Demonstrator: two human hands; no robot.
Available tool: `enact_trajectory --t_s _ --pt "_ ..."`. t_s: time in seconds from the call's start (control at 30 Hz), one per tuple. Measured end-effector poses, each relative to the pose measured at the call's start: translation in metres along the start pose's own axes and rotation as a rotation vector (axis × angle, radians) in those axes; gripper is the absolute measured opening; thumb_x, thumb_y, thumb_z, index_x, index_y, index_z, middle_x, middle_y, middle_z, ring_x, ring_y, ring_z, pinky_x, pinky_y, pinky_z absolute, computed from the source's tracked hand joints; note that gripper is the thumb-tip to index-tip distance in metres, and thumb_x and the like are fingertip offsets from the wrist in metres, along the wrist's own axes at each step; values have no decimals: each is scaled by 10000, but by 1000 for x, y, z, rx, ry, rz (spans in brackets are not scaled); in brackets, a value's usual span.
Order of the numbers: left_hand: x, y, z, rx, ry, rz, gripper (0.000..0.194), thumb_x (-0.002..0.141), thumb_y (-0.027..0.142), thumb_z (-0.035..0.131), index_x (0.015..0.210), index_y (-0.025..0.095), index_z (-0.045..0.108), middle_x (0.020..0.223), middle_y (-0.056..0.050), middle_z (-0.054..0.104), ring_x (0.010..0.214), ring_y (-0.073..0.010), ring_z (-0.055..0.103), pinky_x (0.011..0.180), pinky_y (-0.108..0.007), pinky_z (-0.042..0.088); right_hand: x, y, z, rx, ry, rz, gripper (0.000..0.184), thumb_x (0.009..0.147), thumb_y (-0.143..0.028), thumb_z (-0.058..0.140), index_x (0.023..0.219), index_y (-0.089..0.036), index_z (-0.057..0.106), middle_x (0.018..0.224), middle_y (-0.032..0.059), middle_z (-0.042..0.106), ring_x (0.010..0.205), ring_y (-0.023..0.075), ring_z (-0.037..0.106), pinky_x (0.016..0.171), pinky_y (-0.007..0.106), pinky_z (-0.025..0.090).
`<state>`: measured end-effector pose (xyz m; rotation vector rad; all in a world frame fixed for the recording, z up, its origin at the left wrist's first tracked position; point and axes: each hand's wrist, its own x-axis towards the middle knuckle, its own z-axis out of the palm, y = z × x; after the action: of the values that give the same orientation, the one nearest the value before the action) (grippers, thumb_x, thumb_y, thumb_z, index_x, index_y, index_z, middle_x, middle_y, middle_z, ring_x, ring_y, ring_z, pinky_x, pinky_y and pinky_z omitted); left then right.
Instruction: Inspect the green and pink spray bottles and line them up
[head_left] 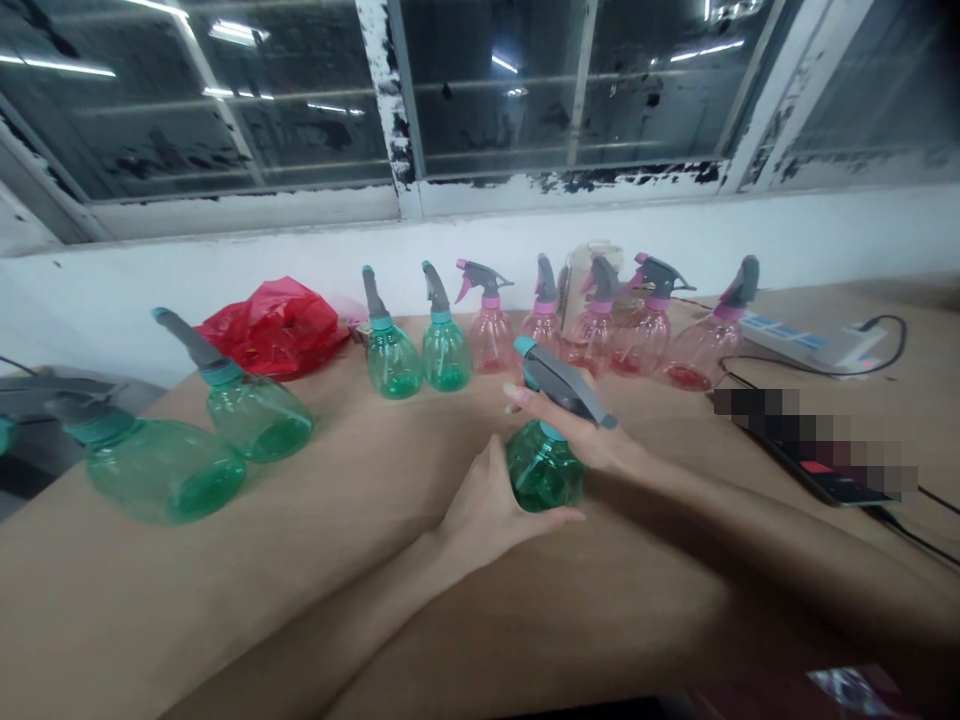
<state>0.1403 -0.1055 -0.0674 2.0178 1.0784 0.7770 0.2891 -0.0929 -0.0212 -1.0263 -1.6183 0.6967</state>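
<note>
A green spray bottle (546, 468) with a grey and teal trigger head stands in the middle of the table, between my hands. My left hand (487, 500) wraps around the lower body, its thumb along the near side. My right hand (577, 420) grips the bottle at the neck and trigger, with the grey spray head (566, 380) above it. Part of the right hand's fingers is hidden behind the head. Farther back, two more green spray bottles (394, 358) stand side by side, next to several pink spray bottles (491, 335) in a row.
Two green bottles (259, 415) stand at the left. A red plastic bag (274, 325) lies at the back left. On the right are a white power strip (802, 340) with a black cable and a partly blurred phone (832, 480). A white wall and windows border the table's far side.
</note>
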Motion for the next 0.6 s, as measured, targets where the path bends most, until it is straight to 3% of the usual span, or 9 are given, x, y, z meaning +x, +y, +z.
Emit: enact_trajectory --t_s 0.17,0.37,0.6 --pt "0 0 0 20 -5 31 866 576 553 720 1282 206 357 1201 -138 520 1170 -382 461 935 -554 398 2 4 3 86 -84 -29 156 794 -400 590 839 -251 586 691 -40 581 671 131 554 701 296 439" --pt "0 1 -1 29 -5 36 834 581 554 722 1250 195 377 1185 -139 524 1163 -373 467 938 -527 406 1 5 2 159 -74 -74 213 789 -396 595 957 -265 586 997 3 650 903 160 612 838 323 448" --pt "0 1 -2 43 -26 0 868 567 586 712 1262 204 360 1169 -133 527 1148 -369 479 920 -537 414 1 3 2 165 -83 -89 211 806 -385 575 983 -279 616 918 4 678 925 180 627 833 345 471"
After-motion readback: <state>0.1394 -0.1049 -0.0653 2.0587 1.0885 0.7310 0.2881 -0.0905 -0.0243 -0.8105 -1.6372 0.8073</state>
